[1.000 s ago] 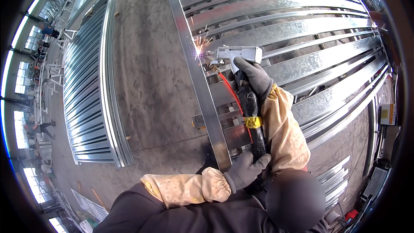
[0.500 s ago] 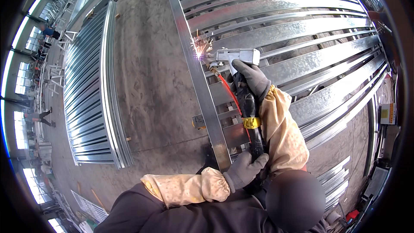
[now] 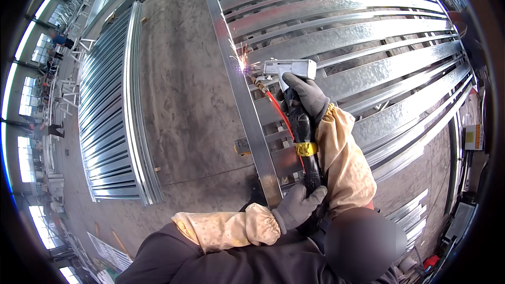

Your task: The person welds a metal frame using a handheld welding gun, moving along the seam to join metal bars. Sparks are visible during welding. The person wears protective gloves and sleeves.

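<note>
My right hand [image 3: 309, 96], in a grey glove, is closed around the handle of a grey welding gun [image 3: 295, 68]. The gun's nozzle points left at a long steel beam [image 3: 255, 146], where sparks [image 3: 242, 64] fly from a bright spot. Lower down, my gloved left hand [image 3: 300, 208] grips the black-wrapped cable [image 3: 303, 127] trailing from the gun, its thumb laid along it. A red hose [image 3: 281, 109] runs beside this cable, and yellow tape [image 3: 306, 149] circles the wrapping. Tan protective sleeves cover both forearms.
Rows of galvanized steel bars [image 3: 363, 37] run rightward from the beam. Across the concrete floor [image 3: 179, 84], a stack of similar steel frames [image 3: 108, 126] lies to the left. A small yellow-and-grey object [image 3: 242, 146] sits by the beam. Distant people are at far left.
The spray of sparks has changed shape and now rises more to the upper left. Both hands and the gun stay nearly in place. A distant person at far left has shifted.
</note>
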Demonstrator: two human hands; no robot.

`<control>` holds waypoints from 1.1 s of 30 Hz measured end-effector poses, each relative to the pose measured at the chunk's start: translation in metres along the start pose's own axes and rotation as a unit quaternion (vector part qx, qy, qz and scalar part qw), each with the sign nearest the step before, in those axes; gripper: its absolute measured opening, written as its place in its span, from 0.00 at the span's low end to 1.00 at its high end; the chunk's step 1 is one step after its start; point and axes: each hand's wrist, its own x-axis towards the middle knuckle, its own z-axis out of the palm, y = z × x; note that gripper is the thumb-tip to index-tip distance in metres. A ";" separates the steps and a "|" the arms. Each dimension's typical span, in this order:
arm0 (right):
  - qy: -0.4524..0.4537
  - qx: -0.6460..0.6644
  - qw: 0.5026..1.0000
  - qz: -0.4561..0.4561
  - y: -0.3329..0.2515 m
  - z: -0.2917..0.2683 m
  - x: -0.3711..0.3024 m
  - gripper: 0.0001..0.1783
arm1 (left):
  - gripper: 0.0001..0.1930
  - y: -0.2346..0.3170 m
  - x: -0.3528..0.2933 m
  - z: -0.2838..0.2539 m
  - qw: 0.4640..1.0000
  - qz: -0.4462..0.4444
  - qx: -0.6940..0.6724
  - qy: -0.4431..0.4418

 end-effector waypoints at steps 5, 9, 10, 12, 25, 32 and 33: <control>-0.006 -0.007 1.000 -0.011 0.003 -0.002 0.002 0.24 | 0.07 -0.001 0.001 0.001 1.000 0.003 -0.003 0.003; -0.002 0.000 1.000 -0.015 0.004 -0.001 0.002 0.24 | 0.09 0.004 -0.002 0.001 1.000 -0.016 -0.017 -0.004; -0.005 0.002 1.000 -0.013 0.003 -0.001 0.002 0.24 | 0.09 0.006 -0.003 0.001 1.000 -0.012 -0.024 -0.004; -0.008 0.003 1.000 -0.007 0.002 -0.001 0.000 0.24 | 0.10 0.008 -0.003 0.001 1.000 -0.005 -0.022 -0.002; -0.001 0.007 1.000 0.009 0.001 0.000 -0.005 0.24 | 0.17 0.007 -0.005 0.001 0.999 -0.007 0.030 0.013; 0.007 0.012 1.000 0.005 0.006 -0.003 -0.003 0.22 | 0.15 -0.005 -0.003 0.000 0.998 -0.043 0.033 -0.002; 0.002 0.015 1.000 0.002 0.007 -0.003 -0.003 0.22 | 0.15 -0.005 -0.003 -0.001 0.998 -0.055 0.035 -0.009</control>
